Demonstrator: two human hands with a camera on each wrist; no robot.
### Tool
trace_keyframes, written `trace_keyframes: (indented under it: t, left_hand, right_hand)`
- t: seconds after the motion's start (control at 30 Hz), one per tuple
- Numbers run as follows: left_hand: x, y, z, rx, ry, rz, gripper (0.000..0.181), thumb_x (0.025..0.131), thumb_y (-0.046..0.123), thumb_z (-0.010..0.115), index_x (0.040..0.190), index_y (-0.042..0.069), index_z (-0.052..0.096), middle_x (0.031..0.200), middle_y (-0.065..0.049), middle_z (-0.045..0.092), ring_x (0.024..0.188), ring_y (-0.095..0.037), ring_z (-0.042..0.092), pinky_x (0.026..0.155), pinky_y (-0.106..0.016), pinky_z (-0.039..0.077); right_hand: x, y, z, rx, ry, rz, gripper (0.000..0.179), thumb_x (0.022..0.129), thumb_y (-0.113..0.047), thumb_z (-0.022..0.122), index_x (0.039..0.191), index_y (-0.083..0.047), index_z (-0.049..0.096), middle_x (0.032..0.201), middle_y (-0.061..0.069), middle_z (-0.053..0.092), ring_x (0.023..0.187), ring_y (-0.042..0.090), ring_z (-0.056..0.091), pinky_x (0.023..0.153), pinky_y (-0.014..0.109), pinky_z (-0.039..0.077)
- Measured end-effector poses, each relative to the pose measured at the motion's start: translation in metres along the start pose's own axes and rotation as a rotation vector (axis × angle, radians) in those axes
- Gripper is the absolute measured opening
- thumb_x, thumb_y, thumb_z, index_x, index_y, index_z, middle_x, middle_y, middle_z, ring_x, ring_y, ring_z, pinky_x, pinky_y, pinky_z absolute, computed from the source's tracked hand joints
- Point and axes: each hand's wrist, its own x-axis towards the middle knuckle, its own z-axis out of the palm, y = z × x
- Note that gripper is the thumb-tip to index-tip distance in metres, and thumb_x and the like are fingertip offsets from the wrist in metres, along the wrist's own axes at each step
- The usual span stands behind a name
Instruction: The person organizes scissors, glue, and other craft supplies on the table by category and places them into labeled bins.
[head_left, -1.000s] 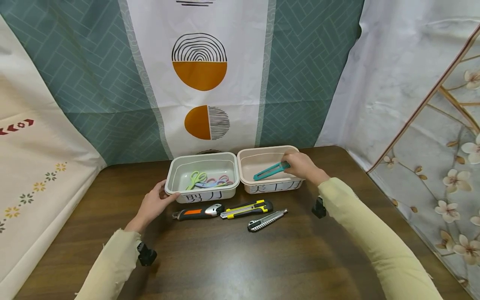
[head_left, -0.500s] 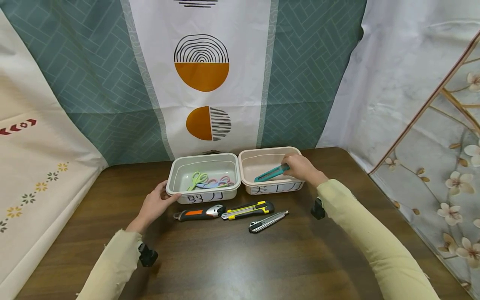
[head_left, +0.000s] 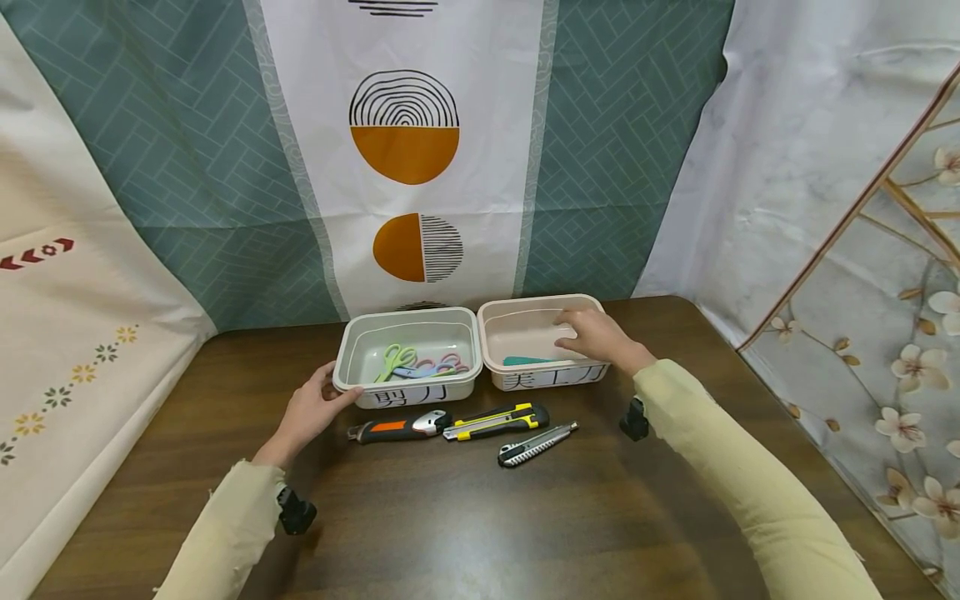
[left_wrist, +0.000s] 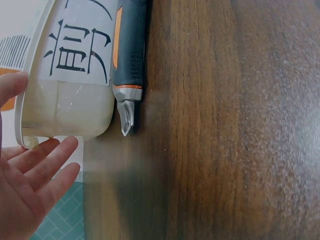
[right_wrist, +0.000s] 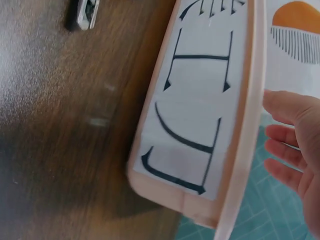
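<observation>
My left hand (head_left: 311,408) rests at the front left corner of the grey bin (head_left: 346,350), thumb at the rim and fingers fairly straight along the end wall in the left wrist view. Inside that bin lie green scissors (head_left: 395,358) and others with blue and pink handles. Over the right side of the pink bin (head_left: 491,310) is my right hand (head_left: 596,335), thumb and fingers apart with nothing between them. A teal utility knife (head_left: 527,361) lies in the pink bin, partly hidden by the front wall.
In front of the bins lie an orange-and-black utility knife (head_left: 401,427), a yellow-and-black one (head_left: 495,420) and a silver one (head_left: 537,444) on the wooden table (head_left: 450,525). Both bins carry handwritten front labels. A patterned curtain (head_left: 480,150) hangs behind.
My right hand has let go of the teal utility knife, which has dropped into the pink bin, and its fingers have spread. The left hand stays at the grey bin's corner.
</observation>
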Motion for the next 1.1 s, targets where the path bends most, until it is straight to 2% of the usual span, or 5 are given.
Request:
trace_keyframes:
  t: [0.27,0.53,0.7,0.97,1.1]
  left_hand:
    - [0.0,0.0,0.0,0.008,0.004,-0.004,0.078,0.084,0.042,0.061,0.137,-0.004,0.029,0.126,-0.026,0.049,0.095,-0.03,0.057,0.071,-0.032,0.045]
    - [0.0,0.002,0.0,0.011,0.007,0.001,0.076,0.084,0.04,0.062,0.137,-0.004,0.029,0.125,-0.027,0.049,0.096,-0.032,0.057,0.071,-0.033,0.046]
    - [-0.001,0.003,0.0,0.009,-0.001,-0.006,0.077,0.084,0.041,0.061,0.137,-0.004,0.028,0.127,-0.027,0.047,0.098,-0.033,0.056,0.074,-0.037,0.047]
    - [-0.001,0.004,0.0,0.011,-0.003,-0.006,0.077,0.084,0.041,0.061,0.137,-0.004,0.029,0.127,-0.027,0.047,0.099,-0.033,0.056,0.076,-0.039,0.047]
    - [-0.001,0.002,0.0,0.013,-0.004,-0.007,0.077,0.084,0.042,0.061,0.137,-0.004,0.028,0.127,-0.027,0.047,0.1,-0.033,0.056,0.077,-0.04,0.047]
  right_hand:
    - [-0.004,-0.014,-0.01,0.025,0.058,-0.102,0.036,0.078,-0.022,0.071,0.104,0.002,0.065,0.102,0.013,0.064,0.095,0.027,0.059,0.083,0.041,0.045]
    - [-0.013,-0.03,-0.019,0.056,0.069,-0.17,0.036,0.077,-0.021,0.072,0.105,0.001,0.064,0.102,0.012,0.064,0.096,0.026,0.058,0.083,0.04,0.045]
    - [-0.022,-0.041,-0.018,0.086,0.081,-0.244,0.036,0.076,-0.02,0.074,0.103,0.001,0.064,0.099,0.01,0.064,0.092,0.024,0.059,0.079,0.037,0.047]
    - [-0.035,-0.053,-0.014,0.125,-0.004,-0.246,0.035,0.079,-0.017,0.071,0.108,0.001,0.062,0.101,0.01,0.062,0.091,0.022,0.058,0.078,0.036,0.046]
    - [-0.041,-0.056,-0.012,0.124,-0.013,-0.271,0.035,0.079,-0.019,0.07,0.107,0.0,0.062,0.101,0.008,0.062,0.09,0.019,0.057,0.077,0.034,0.046]
